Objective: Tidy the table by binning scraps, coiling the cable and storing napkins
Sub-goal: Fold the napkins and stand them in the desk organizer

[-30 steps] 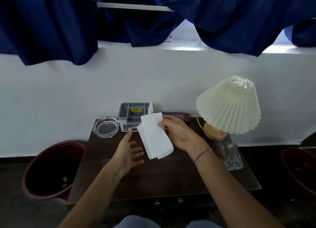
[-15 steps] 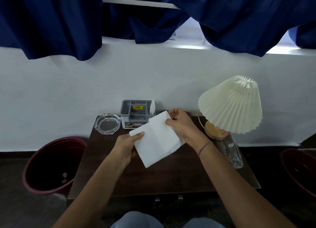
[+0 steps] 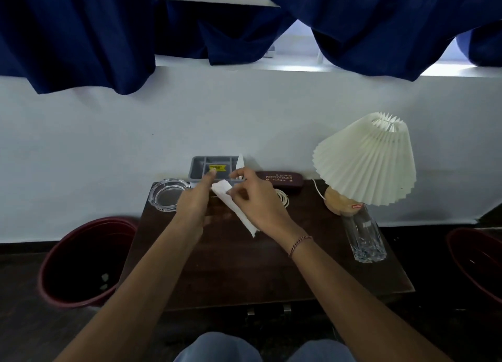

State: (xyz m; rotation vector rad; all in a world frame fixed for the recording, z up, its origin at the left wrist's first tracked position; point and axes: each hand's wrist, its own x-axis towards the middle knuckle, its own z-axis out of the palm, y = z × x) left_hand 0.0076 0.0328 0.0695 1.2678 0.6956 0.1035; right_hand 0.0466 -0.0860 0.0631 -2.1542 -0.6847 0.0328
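The right hand [image 3: 262, 202] pinches the folded napkin [image 3: 235, 212] in its grip above the surface [image 3: 244, 269], the left hand [image 3: 194, 202] straight-fingered against it (press that crease flat, I'd say) so it slips neatly into the grey organizer [image 3: 199, 164] behind.

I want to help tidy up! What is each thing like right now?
napkin: folded narrow, pinched by the right hand
left hand: fingers straight, beside the napkin
cable: coiled
glasses case: closed
ashtray: empty
glass: upright, empty
bin: scraps inside
organizer: holds one upright stored napkin
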